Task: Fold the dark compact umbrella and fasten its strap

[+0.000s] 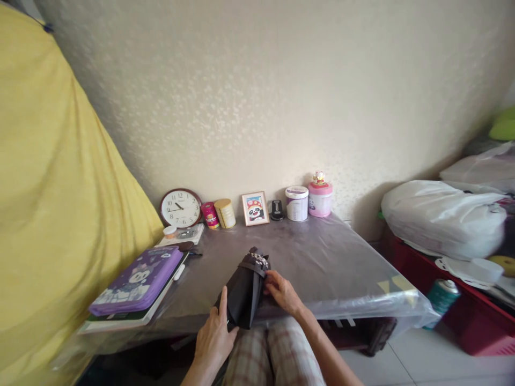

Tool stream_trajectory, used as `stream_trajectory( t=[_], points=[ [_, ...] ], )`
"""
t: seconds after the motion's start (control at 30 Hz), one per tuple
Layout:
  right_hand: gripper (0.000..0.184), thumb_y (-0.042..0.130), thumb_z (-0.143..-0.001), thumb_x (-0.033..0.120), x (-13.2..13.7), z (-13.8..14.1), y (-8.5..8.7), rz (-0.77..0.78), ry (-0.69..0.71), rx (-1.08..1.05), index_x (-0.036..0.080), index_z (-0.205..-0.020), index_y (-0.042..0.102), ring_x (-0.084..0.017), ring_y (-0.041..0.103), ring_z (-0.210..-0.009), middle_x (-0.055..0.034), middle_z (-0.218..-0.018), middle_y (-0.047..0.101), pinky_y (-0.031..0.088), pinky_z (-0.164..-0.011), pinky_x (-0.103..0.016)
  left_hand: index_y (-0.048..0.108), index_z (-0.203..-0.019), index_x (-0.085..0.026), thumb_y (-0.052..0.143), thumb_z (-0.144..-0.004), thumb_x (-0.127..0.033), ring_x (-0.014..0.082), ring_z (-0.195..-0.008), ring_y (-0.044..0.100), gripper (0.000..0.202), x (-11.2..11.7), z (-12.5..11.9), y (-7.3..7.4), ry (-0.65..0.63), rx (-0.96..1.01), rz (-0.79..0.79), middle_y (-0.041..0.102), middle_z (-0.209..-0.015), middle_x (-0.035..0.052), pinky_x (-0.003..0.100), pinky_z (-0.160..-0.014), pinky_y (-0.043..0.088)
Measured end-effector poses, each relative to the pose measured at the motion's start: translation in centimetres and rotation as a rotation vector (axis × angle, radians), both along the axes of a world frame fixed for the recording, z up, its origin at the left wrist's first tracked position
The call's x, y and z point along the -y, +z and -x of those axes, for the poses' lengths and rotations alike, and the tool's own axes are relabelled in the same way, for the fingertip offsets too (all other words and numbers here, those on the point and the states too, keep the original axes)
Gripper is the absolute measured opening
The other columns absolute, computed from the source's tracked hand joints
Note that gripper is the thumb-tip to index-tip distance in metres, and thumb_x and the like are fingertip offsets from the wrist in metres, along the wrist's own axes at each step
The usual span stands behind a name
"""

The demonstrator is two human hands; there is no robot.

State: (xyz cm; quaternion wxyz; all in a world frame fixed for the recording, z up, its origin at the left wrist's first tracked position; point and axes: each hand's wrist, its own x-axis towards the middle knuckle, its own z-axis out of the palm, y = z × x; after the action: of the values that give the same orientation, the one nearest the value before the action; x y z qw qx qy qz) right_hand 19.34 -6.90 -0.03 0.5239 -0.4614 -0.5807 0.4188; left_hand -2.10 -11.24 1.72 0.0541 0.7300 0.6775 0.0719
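Count: umbrella [240, 296], one; left hand [214, 335] plus right hand [283, 292], two.
Clock [181, 209], one; picture frame [255, 209], one; red tin [210, 215] plus yellow tin [225, 213], two; white tub [296, 206] plus pink tub [321, 203], two; figurine [318, 178], one; small jar [170, 232], one; purple case [139, 281], one; table [322, 257], one; spray can [442, 298], one; red crate [475, 319], one.

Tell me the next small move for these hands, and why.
Probably pinch the strap with the right hand: that hand is right beside it, where it crosses the black folded umbrella near the far end, and the left hand steadies the near end. I can't tell whether the strap is fastened.
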Motion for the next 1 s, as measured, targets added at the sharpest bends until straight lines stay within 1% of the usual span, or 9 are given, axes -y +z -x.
stream_trajectory(
  t=[0.2,0.33,0.43,0.5,0.57,0.67,0.8,0.9,1.0],
  points=[
    [0.032,0.052,-0.069,0.016,-0.8,1.8,-0.3,-0.005,0.015,-0.058,0.026,-0.099,0.059,-0.016,0.064,-0.066,0.0006,-0.088,0.067,0.047,-0.069,-0.029,0.021,-0.139,-0.018,0.041,-0.079,-0.054,0.0274,-0.078,0.062,0.073,-0.2,-0.3,0.5,-0.021,-0.029,-0.034,0.06,-0.088,0.0133,0.032,-0.064,0.041],
    [0.036,0.05,-0.071,0.016,-1.3,2.1,-0.5,-0.026,0.02,-0.018,0.026,-0.104,0.056,-0.016,0.065,-0.068,-0.0001,-0.092,0.066,0.048,-0.071,-0.03,0.038,-0.132,-0.014,0.031,-0.083,-0.055,0.0284,-0.075,0.063,0.065,-0.6,-0.1,0.4,-0.031,0.086,-0.036,0.064,-0.084,0.016,0.035,-0.067,0.042],
    [0.041,0.051,-0.07,0.017,-1.5,2.0,-0.5,-0.037,0.021,-0.011,0.026,-0.11,0.052,-0.016,0.065,-0.068,-0.0005,-0.093,0.066,0.048,-0.072,-0.031,0.053,-0.116,-0.012,0.03,-0.084,-0.051,0.0286,-0.078,0.064,0.056,-1.3,0.1,0.2,-0.015,0.181,-0.013,0.067,-0.084,0.0176,0.036,-0.069,0.043],
    [0.042,0.051,-0.07,0.019,-1.5,1.7,-0.5,-0.04,0.005,-0.026,0.025,-0.112,0.049,-0.016,0.064,-0.068,-0.0011,-0.093,0.065,0.049,-0.071,-0.032,0.057,-0.109,-0.015,0.032,-0.083,-0.051,0.0256,-0.072,0.064,0.051,-1.9,0.3,0.0,0.015,0.326,0.031,0.067,-0.077,0.0137,0.033,-0.065,0.044],
    [0.038,0.05,-0.072,0.024,-1.4,1.0,-0.6,-0.03,-0.032,-0.074,0.024,-0.11,0.048,-0.016,0.064,-0.068,-0.0015,-0.091,0.065,0.049,-0.068,-0.032,0.056,-0.102,-0.017,0.033,-0.081,-0.057,0.0205,-0.052,0.061,0.051,-2.5,0.5,0.0,0.084,0.57,0.121,0.063,-0.059,0.0056,0.029,-0.052,0.042],
    [0.031,0.052,-0.073,0.035,-1.0,-0.4,-0.9,0.009,-0.127,-0.2,0.022,-0.101,0.05,-0.016,0.062,-0.064,-0.002,-0.083,0.064,0.05,-0.064,-0.032,0.051,-0.083,-0.019,0.037,-0.073,-0.067,0.013,-0.029,0.043,0.051,-2.8,0.5,0.8,0.22,0.959,0.277,0.049,-0.038,-0.0039,0.021,-0.034,0.027],
    [0.035,0.061,-0.066,0.044,-0.3,-2.0,-1.0,0.072,-0.241,-0.363,0.021,-0.091,0.054,-0.017,0.06,-0.058,-0.0026,-0.073,0.064,0.05,-0.059,-0.032,0.039,-0.06,-0.019,0.05,-0.068,-0.064,0.0061,-0.028,0.035,0.047,-2.6,0.8,2.7,0.308,1.41,0.457,0.049,-0.04,-0.0028,0.017,-0.033,0.012],
    [0.039,0.065,-0.063,0.046,-0.1,-2.4,-0.8,0.087,-0.247,-0.423,0.02,-0.089,0.055,-0.016,0.059,-0.056,-0.0024,-0.073,0.064,0.05,-0.058,-0.031,0.036,-0.049,-0.017,0.048,-0.072,-0.061,0.0006,-0.028,0.025,0.051,-2.3,1.3,4.0,0.109,1.71,0.727,0.038,-0.036,-0.0058,0.017,-0.035,0.016],
    [0.039,0.066,-0.062,0.047,-0.1,-2.2,-0.8,0.092,-0.237,-0.43,0.02,-0.088,0.055,-0.015,0.057,-0.054,-0.0011,-0.071,0.063,0.049,-0.057,-0.03,0.039,-0.046,-0.016,0.044,-0.076,-0.06,0.0005,-0.026,0.023,0.054,-2.1,1.5,5.0,-0.047,1.742,0.844,0.034,-0.034,-0.0061,0.018,-0.035,0.016]
  ],
)
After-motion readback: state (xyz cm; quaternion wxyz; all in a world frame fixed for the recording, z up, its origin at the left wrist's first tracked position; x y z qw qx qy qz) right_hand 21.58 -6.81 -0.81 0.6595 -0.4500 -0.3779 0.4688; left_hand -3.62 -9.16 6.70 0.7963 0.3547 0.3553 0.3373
